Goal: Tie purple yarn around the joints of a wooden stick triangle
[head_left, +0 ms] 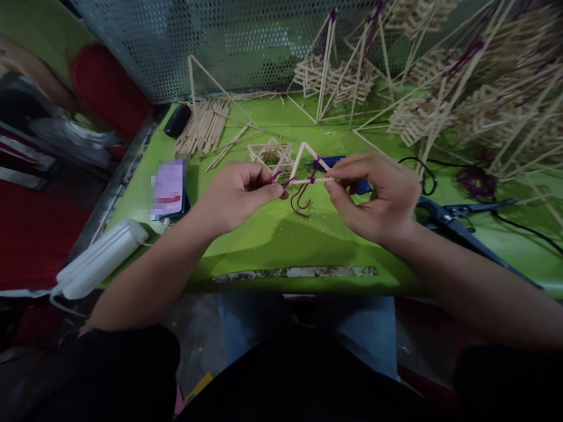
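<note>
Pale wooden triangle (298, 160) over the green worktop (272, 249), apex pointing away from me, base running left to right; my right hand (378, 190) pinches its corner, my left hand (235, 196) purple string (312, 181).

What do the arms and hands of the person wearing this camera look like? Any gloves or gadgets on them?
They're ordinary human hands, with no gloves on the left hand or right hand. The forearms are uncovered, and no watch, bracelet or cable shows on them. Plain black sleeves reach about the elbows. Some fingers are partly hidden.
</note>
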Available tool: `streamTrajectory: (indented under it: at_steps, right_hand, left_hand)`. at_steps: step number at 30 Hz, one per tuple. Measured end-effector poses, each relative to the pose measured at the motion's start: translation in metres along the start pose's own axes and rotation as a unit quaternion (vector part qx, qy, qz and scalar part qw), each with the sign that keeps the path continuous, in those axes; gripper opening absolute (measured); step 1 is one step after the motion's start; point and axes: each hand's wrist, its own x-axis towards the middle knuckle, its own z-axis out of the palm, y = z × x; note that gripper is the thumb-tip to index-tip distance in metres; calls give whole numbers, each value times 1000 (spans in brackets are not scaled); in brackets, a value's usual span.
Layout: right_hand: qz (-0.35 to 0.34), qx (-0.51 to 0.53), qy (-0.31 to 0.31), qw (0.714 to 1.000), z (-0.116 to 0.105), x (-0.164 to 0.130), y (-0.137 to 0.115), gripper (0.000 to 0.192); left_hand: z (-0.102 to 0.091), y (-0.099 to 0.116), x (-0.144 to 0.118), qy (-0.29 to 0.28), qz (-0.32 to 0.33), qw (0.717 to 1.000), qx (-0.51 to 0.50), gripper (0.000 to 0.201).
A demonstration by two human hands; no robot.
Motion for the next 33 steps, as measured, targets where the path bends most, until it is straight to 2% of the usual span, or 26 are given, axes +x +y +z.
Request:
streamTrajectory:
  at_steps: [3,8,11,15,21,27,33]
  right_hand:
    - [-5,2,3,1000,0,0,0,16]
    - [-10,-12,4,1000,1,1,-2,12]
    - [-10,-21,5,1000,0,1,-2,10]
    - [-3,-29,3,1000,0,1,-2,7]
    - [-9,-27,7,1000,0,0,-2,6]
    - [0,-31,6,999,0,-1,-2,5]
    - [-33,-19,6,999,1,1,-5,12]
  left_hand:
    - [4,1,1,-1,-4,1000,26,28]
    - [4,-8,4,38,-18,999,-25,35]
    - [3,-11,6,41,-15,998,-37,37]
    - [6,-8,7,35,5,999,-28,24]
    - [9,-9,7,67,48,997,-14,8]
    - [5,-18,8,95,22,995,-35,30]
    - [5,-22,10,130,24,990,-52,42]
